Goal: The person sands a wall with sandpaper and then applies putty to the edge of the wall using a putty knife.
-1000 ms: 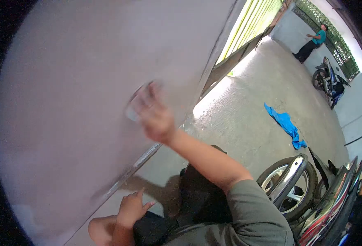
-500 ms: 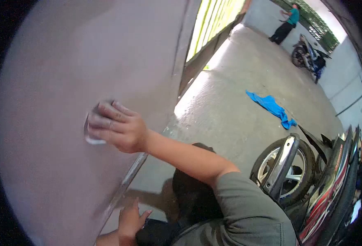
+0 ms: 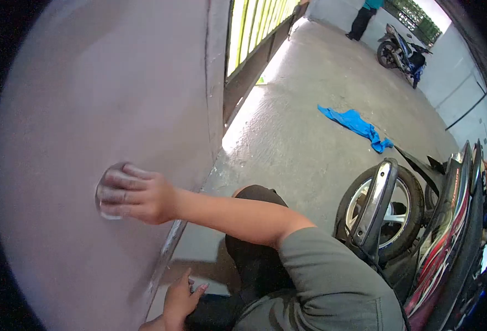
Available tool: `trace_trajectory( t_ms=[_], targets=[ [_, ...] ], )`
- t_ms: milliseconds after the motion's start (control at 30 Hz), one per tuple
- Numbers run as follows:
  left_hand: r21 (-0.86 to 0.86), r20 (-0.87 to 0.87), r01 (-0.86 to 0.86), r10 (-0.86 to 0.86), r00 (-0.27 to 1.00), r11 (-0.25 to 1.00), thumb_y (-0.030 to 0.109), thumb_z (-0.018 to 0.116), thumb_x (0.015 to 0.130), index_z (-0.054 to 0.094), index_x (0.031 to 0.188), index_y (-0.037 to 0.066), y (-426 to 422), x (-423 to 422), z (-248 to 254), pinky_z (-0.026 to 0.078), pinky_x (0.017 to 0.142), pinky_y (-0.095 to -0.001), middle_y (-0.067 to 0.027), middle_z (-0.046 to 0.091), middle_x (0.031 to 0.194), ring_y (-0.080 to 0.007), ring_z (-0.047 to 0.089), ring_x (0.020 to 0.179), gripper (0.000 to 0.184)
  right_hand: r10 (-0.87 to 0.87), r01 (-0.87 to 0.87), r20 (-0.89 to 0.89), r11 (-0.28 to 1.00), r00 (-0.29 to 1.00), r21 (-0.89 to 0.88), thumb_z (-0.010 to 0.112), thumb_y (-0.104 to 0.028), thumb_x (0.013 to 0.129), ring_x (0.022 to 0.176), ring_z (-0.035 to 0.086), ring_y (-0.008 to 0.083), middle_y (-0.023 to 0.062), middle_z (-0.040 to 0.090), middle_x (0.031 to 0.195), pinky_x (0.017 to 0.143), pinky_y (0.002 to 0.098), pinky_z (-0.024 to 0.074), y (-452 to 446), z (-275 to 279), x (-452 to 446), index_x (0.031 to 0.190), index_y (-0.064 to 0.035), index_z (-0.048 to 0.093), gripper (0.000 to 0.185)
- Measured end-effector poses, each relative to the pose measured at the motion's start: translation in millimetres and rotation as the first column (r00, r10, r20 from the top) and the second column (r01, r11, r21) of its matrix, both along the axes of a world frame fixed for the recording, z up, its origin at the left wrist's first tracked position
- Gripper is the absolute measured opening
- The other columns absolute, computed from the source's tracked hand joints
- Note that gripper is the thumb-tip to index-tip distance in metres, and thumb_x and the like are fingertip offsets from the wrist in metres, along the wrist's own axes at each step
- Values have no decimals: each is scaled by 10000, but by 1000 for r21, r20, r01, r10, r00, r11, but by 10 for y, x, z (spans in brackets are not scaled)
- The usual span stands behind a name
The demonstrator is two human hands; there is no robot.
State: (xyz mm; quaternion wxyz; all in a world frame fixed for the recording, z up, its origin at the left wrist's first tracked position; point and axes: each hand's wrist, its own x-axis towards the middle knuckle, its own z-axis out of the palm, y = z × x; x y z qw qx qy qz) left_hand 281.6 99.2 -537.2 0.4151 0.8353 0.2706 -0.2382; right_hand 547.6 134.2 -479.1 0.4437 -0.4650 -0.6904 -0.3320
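My right hand (image 3: 130, 193) presses a thin pale sheet (image 3: 111, 217) flat to the grey-mauve wall (image 3: 89, 105). Only the whitish edge of the sheet shows below and beside my fingers, so its exact kind is hidden. Those fingers look dusted with pale powder. Lower down, my left hand (image 3: 184, 298) is near my dark-clad leg, close to the foot of the wall. Its thumb and a finger stand apart, and nothing shows in it.
A blue cloth (image 3: 356, 122) lies on the concrete floor (image 3: 287, 143). Close on my right stands a motorbike with its wheel (image 3: 400, 215) and side panels showing. Farther back are another motorbike (image 3: 403, 55), a person (image 3: 362, 22) and a barred gate (image 3: 254, 33).
My right hand has slid a little left and down along the wall with the pale sheet. The view has shifted, so the far person's upper body is now cut off.
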Motion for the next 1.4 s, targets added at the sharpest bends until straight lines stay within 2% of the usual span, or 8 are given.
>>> trace_trajectory(
  t_ms=[167, 400, 500, 733, 867, 1067, 1200, 1400],
  targets=[
    [244, 12, 83, -89, 996, 966, 407, 724, 863, 460, 1392, -67, 29, -47, -101, 522, 857, -464, -245, 686, 1058, -395, 672, 971, 758, -78, 84, -94, 995, 993, 56, 619, -168, 888, 1368, 490, 296, 7, 619, 1360, 1108, 460, 435, -18, 162, 320, 1160, -210, 708, 289],
    [251, -52, 80, -69, 996, 965, 439, 715, 859, 496, 1349, -68, 28, -69, -129, 499, 857, -481, -230, 690, 991, -399, 661, 947, 738, 72, -72, 9, 996, 997, 46, 660, -183, 787, 1339, 516, 291, 60, 606, 1368, 1107, 504, 422, -25, 52, 257, 1213, -147, 672, 428],
    [295, 44, 60, -76, 996, 954, 454, 711, 858, 495, 1345, -62, -8, -54, -114, 492, 854, -492, -233, 683, 957, -411, 656, 930, 742, -147, 164, -223, 985, 964, 60, 654, -209, 797, 1345, 506, 332, 52, 609, 1365, 1118, 513, 407, -83, 176, 354, 1211, -146, 673, 419],
    [237, -27, 77, -73, 997, 968, 422, 722, 860, 442, 1410, -19, 1, 0, -119, 498, 871, -493, -256, 673, 1036, -412, 657, 981, 759, 31, -31, -11, 999, 999, 6, 650, -165, 785, 1337, 510, 328, 52, 591, 1384, 1119, 514, 415, -94, 72, 320, 1223, -175, 671, 439],
    [245, 15, 78, -84, 996, 966, 469, 690, 871, 476, 1367, -47, -8, -19, -143, 481, 862, -507, -237, 680, 970, -409, 650, 963, 747, -159, 178, -236, 982, 959, 62, 637, -160, 786, 1362, 485, 325, 52, 581, 1396, 1122, 515, 409, -94, 131, 374, 1257, -166, 652, 470],
    [264, -69, 98, -83, 994, 959, 467, 686, 874, 476, 1370, -41, -12, 2, -121, 484, 843, -515, -235, 681, 982, -408, 654, 950, 740, -50, 50, -48, 999, 998, 9, 645, -137, 788, 1389, 446, 360, 83, 559, 1423, 1120, 525, 409, -150, 109, 443, 1276, -125, 635, 489],
    [245, -23, 85, -82, 996, 966, 418, 744, 850, 410, 1458, 17, 6, 0, -101, 517, 865, -478, -253, 680, 1084, -414, 670, 983, 801, -175, 193, -291, 981, 941, 34, 649, -150, 787, 1376, 467, 356, 74, 576, 1408, 1123, 526, 409, -104, 95, 479, 1254, -140, 659, 468],
    [248, -25, 76, -73, 997, 966, 434, 700, 862, 502, 1330, -86, -30, -9, -64, 499, 820, -485, -223, 677, 937, -394, 658, 910, 727, -50, 51, -54, 999, 997, 7, 651, -142, 807, 1386, 449, 368, 107, 563, 1421, 1132, 498, 404, -106, 60, 489, 1261, -137, 658, 455]
  ],
)
